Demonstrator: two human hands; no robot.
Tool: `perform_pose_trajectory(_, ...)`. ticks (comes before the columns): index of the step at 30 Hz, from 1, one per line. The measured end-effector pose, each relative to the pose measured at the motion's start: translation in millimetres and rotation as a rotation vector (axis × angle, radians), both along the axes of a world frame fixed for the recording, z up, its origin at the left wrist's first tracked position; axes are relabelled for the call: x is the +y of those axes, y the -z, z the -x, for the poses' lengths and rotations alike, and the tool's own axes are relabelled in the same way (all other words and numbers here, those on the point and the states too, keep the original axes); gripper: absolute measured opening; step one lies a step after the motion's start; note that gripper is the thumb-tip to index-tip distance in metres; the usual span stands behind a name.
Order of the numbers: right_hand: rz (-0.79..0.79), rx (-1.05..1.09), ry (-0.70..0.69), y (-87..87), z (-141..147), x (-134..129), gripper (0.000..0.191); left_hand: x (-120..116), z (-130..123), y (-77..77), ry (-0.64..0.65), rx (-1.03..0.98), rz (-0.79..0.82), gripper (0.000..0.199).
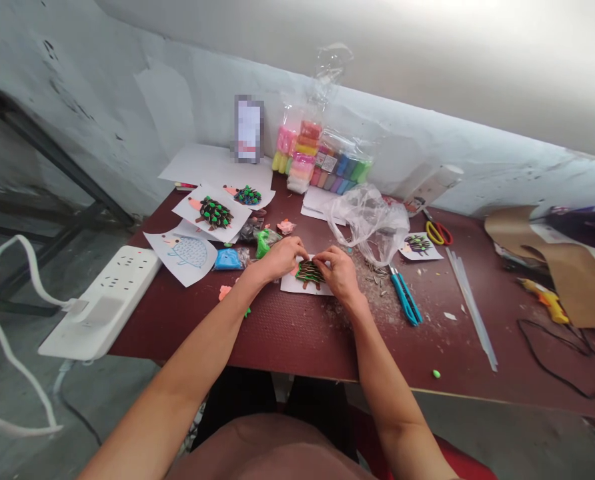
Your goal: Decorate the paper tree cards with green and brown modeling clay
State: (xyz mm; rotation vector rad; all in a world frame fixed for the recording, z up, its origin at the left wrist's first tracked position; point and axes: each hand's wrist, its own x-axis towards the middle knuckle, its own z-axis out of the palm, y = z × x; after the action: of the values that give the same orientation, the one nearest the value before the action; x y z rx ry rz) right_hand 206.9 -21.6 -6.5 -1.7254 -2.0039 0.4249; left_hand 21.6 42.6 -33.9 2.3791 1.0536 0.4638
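A small white card (297, 285) lies in front of me with a hedgehog (308, 272) on it, its back covered in dark spines over green clay. My left hand (287, 256) rests at the card's upper left, its fingers curled together. On the right side of the hedgehog, my right hand (339, 272) has thumb and fingertips pinched at the spines. Whatever either hand's fingertips hold is too small to make out. Green clay (264, 244) in a wrapper and a pink clay lump (286, 227) sit just beyond my left hand.
Finished hedgehog cards (215, 215) and a blue hedgehog drawing (190, 253) lie left, near a power strip (107, 300). Clay packs (322, 160) stand behind a crumpled plastic bag (370, 220). Rightward are teal-handled pliers (405, 297), scissors (438, 232), glue sticks (472, 310) and a yellow glue gun (545, 300).
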Motion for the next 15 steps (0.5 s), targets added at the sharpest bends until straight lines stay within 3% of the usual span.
perform_pose_trajectory(15,-0.015,-0.006,0.036,2.1,-8.7,-5.6,0.023,0.1,2.0,-7.4,-0.028,-0.056,0.034,0.043)
